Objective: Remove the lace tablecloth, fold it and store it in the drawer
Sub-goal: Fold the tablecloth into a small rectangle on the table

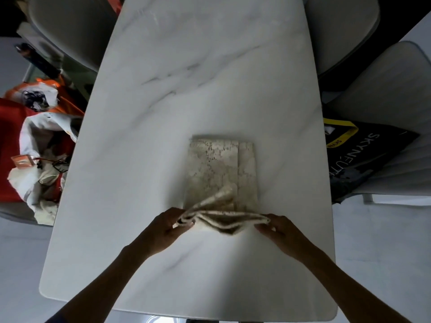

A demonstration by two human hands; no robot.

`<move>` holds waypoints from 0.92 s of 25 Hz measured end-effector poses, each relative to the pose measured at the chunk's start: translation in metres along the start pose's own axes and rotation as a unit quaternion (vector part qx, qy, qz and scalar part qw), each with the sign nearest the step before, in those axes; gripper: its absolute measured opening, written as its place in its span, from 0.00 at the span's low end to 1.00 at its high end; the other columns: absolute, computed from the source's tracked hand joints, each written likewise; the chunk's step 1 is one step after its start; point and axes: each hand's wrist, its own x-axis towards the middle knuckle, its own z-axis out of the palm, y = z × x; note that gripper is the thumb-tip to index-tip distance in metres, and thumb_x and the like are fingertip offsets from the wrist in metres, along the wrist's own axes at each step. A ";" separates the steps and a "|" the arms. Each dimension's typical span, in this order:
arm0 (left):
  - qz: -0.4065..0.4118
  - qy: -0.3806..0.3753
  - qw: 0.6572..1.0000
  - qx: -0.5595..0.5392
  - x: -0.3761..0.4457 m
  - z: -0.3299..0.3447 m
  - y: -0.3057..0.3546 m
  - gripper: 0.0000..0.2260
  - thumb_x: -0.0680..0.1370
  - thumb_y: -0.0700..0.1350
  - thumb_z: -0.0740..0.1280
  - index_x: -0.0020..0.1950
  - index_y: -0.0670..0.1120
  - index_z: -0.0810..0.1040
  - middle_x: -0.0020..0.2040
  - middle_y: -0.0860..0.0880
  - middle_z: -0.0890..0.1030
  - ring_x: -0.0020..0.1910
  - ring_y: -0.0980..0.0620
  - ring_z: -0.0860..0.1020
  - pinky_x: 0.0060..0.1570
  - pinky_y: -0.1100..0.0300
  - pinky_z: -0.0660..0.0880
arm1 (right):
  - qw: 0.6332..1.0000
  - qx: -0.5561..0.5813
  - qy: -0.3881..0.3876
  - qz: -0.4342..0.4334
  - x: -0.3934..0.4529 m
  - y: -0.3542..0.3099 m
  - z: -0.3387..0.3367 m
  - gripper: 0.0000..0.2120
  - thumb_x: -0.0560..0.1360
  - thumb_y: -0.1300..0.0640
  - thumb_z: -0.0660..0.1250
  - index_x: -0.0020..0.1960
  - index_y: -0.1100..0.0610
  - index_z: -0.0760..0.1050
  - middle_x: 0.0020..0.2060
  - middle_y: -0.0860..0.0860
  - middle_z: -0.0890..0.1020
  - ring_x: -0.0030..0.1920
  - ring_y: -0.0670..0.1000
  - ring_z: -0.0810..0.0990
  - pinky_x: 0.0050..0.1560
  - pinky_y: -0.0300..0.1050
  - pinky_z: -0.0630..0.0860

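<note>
The cream lace tablecloth [219,169] lies folded into a narrow rectangle on the white marble table [186,66], right of centre. Its near end is lifted off the table and bunched. My left hand [163,229] pinches the near left corner of that end. My right hand [279,231] pinches the near right corner. The far part of the cloth lies flat on the marble. No drawer is in view.
Pale chairs stand at the far left [70,31] and far right [345,31]. A chair on the right holds a black bag with yellow trim [363,155]. On the left sits a pile of red, orange and white bags and cloth [39,148].
</note>
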 end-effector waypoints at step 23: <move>0.124 0.152 0.949 0.246 0.020 0.006 0.004 0.19 0.71 0.35 0.74 0.60 0.47 0.81 0.59 0.47 0.81 0.53 0.44 0.80 0.47 0.51 0.80 | 0.907 -0.396 0.003 -0.143 0.021 -0.016 0.039 0.32 0.72 0.51 0.61 0.76 0.54 0.63 0.76 0.52 0.65 0.76 0.57 0.62 0.73 0.56 0.62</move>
